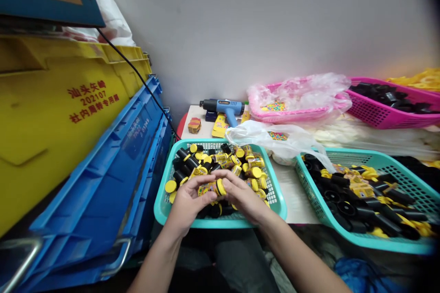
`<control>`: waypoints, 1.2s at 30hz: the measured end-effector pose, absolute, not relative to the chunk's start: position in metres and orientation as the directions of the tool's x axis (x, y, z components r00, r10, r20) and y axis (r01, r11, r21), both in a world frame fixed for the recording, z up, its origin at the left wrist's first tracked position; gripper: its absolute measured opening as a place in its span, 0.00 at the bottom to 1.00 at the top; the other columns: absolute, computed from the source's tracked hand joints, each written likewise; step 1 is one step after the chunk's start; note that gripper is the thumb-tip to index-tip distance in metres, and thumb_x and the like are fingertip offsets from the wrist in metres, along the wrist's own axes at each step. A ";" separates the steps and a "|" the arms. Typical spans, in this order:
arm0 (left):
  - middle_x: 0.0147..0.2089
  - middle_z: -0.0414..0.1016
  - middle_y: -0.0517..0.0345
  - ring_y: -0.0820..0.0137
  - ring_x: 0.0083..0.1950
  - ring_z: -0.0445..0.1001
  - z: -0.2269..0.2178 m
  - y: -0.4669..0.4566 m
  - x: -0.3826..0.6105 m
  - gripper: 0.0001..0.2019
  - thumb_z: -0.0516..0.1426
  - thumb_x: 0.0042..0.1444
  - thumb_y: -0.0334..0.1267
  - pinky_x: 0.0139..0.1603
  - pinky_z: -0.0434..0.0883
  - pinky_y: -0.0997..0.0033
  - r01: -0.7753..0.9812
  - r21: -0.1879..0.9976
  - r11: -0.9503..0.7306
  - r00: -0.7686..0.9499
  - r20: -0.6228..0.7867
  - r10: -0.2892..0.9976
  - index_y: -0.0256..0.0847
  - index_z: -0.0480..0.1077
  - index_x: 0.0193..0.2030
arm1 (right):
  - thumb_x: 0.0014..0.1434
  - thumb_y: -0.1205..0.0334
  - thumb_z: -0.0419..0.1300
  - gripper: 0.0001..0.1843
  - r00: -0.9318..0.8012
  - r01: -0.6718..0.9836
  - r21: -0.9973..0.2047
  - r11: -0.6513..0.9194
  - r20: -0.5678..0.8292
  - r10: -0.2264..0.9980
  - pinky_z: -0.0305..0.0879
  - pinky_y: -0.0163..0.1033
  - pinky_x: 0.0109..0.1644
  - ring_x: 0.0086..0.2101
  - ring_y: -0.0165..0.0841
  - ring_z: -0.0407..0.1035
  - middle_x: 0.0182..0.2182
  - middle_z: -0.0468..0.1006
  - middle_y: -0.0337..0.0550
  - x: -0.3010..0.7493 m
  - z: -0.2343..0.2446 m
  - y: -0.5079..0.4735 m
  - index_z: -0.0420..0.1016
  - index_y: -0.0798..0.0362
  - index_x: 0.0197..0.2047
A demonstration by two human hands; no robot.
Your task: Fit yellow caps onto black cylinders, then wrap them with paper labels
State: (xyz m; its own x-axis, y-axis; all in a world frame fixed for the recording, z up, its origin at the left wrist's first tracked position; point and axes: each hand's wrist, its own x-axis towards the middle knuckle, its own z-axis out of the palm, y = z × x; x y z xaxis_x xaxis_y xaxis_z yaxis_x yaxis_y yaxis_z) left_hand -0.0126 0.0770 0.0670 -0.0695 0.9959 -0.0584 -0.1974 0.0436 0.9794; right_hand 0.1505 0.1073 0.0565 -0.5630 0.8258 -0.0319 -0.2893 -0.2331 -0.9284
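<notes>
Between my two hands is a small cylinder (pixel 208 188) with a yellow cap and a printed label. My left hand (pixel 189 199) wraps around its labelled body. At the capped end, the fingers of my right hand (pixel 242 194) close on it. Both hands are over the front half of a turquoise basket (pixel 159 201), hiding part of what lies in it. Inside the basket lie many similar cylinders (pixel 255 162), some labelled and some plain black, with yellow caps.
Another turquoise basket (pixel 364 239) at right holds black tubes and yellow parts. A blue heat gun (pixel 229 109) lies behind. Clear plastic bags (pixel 285 139) and pink baskets (pixel 373 116) fill the back right. Yellow and blue crates (pixel 92 187) stand close at left, with a black cable (pixel 137 73) hanging down.
</notes>
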 end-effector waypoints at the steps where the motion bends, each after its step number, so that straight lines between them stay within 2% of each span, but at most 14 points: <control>1: 0.41 0.81 0.54 0.65 0.45 0.77 0.065 0.076 -0.012 0.14 0.70 0.39 0.37 0.47 0.74 0.70 -0.219 0.975 0.035 -0.069 -0.051 0.996 0.40 0.79 0.36 | 0.60 0.46 0.58 0.20 -0.596 -0.327 -0.887 -0.326 -0.074 0.800 0.69 0.38 0.43 0.41 0.32 0.71 0.46 0.73 0.44 0.147 0.054 0.105 0.71 0.47 0.51; 4: 0.39 0.80 0.55 0.67 0.43 0.77 0.062 0.073 -0.012 0.13 0.69 0.40 0.36 0.44 0.74 0.73 -0.250 0.967 0.039 -0.068 -0.058 0.996 0.40 0.79 0.35 | 0.59 0.46 0.60 0.21 -0.617 -0.370 -0.849 -0.377 -0.079 0.783 0.69 0.37 0.40 0.37 0.30 0.70 0.44 0.72 0.43 0.141 0.051 0.099 0.71 0.47 0.51; 7: 0.39 0.80 0.54 0.66 0.42 0.77 0.064 0.072 -0.007 0.11 0.67 0.43 0.36 0.43 0.74 0.72 -0.179 0.983 0.027 -0.086 -0.043 0.995 0.38 0.78 0.35 | 0.59 0.48 0.59 0.19 -0.546 -0.246 -0.942 -0.227 -0.059 0.836 0.69 0.39 0.41 0.39 0.32 0.70 0.44 0.73 0.42 0.148 0.056 0.099 0.71 0.47 0.50; 9: 0.39 0.80 0.53 0.65 0.42 0.78 0.066 0.077 0.005 0.11 0.65 0.46 0.37 0.43 0.75 0.69 -0.079 0.997 -0.014 -0.102 0.006 0.995 0.38 0.77 0.37 | 0.59 0.49 0.60 0.19 -0.378 -0.099 -0.994 -0.035 0.005 0.926 0.68 0.41 0.45 0.43 0.35 0.69 0.45 0.73 0.43 0.160 0.064 0.102 0.72 0.47 0.50; 11: 0.42 0.80 0.52 0.64 0.44 0.78 0.069 0.087 0.024 0.10 0.62 0.51 0.38 0.47 0.75 0.65 0.059 0.993 -0.105 -0.100 0.110 0.989 0.39 0.75 0.41 | 0.59 0.51 0.60 0.18 -0.108 0.049 -0.986 0.160 0.154 0.982 0.66 0.42 0.50 0.47 0.36 0.67 0.47 0.73 0.44 0.175 0.073 0.107 0.71 0.47 0.51; 14: 0.55 0.75 0.47 0.58 0.58 0.71 0.073 0.100 0.054 0.17 0.60 0.55 0.37 0.60 0.67 0.53 0.313 0.908 -0.280 0.020 0.288 0.957 0.41 0.72 0.52 | 0.63 0.52 0.55 0.14 0.119 0.202 -0.928 0.313 0.340 0.933 0.65 0.44 0.50 0.45 0.37 0.69 0.45 0.75 0.45 0.195 0.086 0.116 0.72 0.49 0.47; 17: 0.61 0.69 0.46 0.57 0.65 0.63 0.076 0.102 0.061 0.20 0.60 0.56 0.36 0.65 0.61 0.51 0.459 0.786 -0.414 0.194 0.366 0.910 0.41 0.69 0.56 | 0.63 0.55 0.55 0.11 0.001 0.378 -0.844 0.381 0.412 0.911 0.65 0.45 0.48 0.42 0.38 0.71 0.39 0.78 0.45 0.201 0.094 0.123 0.74 0.50 0.42; 19: 0.56 0.73 0.49 0.60 0.60 0.68 0.075 0.095 0.046 0.12 0.58 0.58 0.35 0.62 0.65 0.56 0.505 0.737 -0.450 0.218 0.395 0.892 0.42 0.73 0.49 | 0.62 0.57 0.56 0.09 -0.171 0.496 -0.738 0.457 0.433 0.885 0.64 0.46 0.48 0.42 0.39 0.71 0.38 0.79 0.45 0.197 0.096 0.126 0.75 0.50 0.40; 23: 0.39 0.78 0.53 0.62 0.44 0.73 0.063 0.080 -0.011 0.08 0.56 0.60 0.37 0.49 0.70 0.61 0.722 0.631 -0.284 0.010 0.400 0.916 0.42 0.76 0.37 | 0.62 0.60 0.56 0.08 -0.494 0.583 -0.582 0.568 0.302 0.816 0.63 0.46 0.48 0.41 0.39 0.71 0.36 0.80 0.45 0.171 0.097 0.141 0.77 0.50 0.37; 27: 0.42 0.79 0.53 0.59 0.45 0.71 0.045 0.077 -0.052 0.08 0.58 0.57 0.40 0.47 0.68 0.59 0.822 0.534 -0.196 0.011 0.330 0.944 0.43 0.76 0.42 | 0.60 0.60 0.59 0.08 -0.513 0.637 -0.572 0.517 0.186 0.838 0.64 0.45 0.45 0.38 0.40 0.72 0.34 0.80 0.49 0.127 0.092 0.180 0.77 0.53 0.35; 29: 0.44 0.79 0.54 0.59 0.46 0.71 0.039 0.079 -0.056 0.09 0.59 0.56 0.38 0.48 0.68 0.59 0.830 0.519 -0.204 0.045 0.302 0.952 0.44 0.76 0.43 | 0.55 0.68 0.61 0.05 -0.502 0.614 -0.593 0.521 0.216 0.837 0.64 0.44 0.47 0.40 0.40 0.71 0.36 0.79 0.49 0.103 0.087 0.203 0.77 0.55 0.36; 32: 0.46 0.78 0.51 0.57 0.47 0.72 0.037 0.082 -0.052 0.14 0.60 0.54 0.37 0.49 0.67 0.58 0.852 0.500 -0.157 -0.003 0.304 0.953 0.43 0.75 0.49 | 0.47 0.80 0.60 0.17 -0.534 0.545 -0.606 0.580 0.282 0.797 0.60 0.40 0.53 0.46 0.38 0.68 0.41 0.78 0.43 0.073 0.078 0.229 0.76 0.57 0.40; 34: 0.44 0.78 0.50 0.56 0.47 0.73 0.039 0.084 -0.049 0.17 0.61 0.53 0.36 0.49 0.68 0.58 0.852 0.511 -0.116 -0.046 0.294 0.955 0.42 0.74 0.51 | 0.45 0.81 0.59 0.15 -0.557 0.519 -0.616 0.593 0.283 0.781 0.60 0.37 0.52 0.45 0.34 0.68 0.37 0.78 0.38 0.063 0.073 0.236 0.76 0.59 0.37; 36: 0.40 0.79 0.52 0.58 0.45 0.74 0.042 0.086 -0.050 0.14 0.60 0.53 0.35 0.46 0.69 0.61 0.825 0.557 -0.091 -0.073 0.266 0.961 0.42 0.75 0.47 | 0.47 0.78 0.58 0.10 -0.556 0.513 -0.628 0.585 0.277 0.784 0.60 0.34 0.49 0.42 0.31 0.68 0.33 0.76 0.35 0.062 0.073 0.236 0.74 0.61 0.34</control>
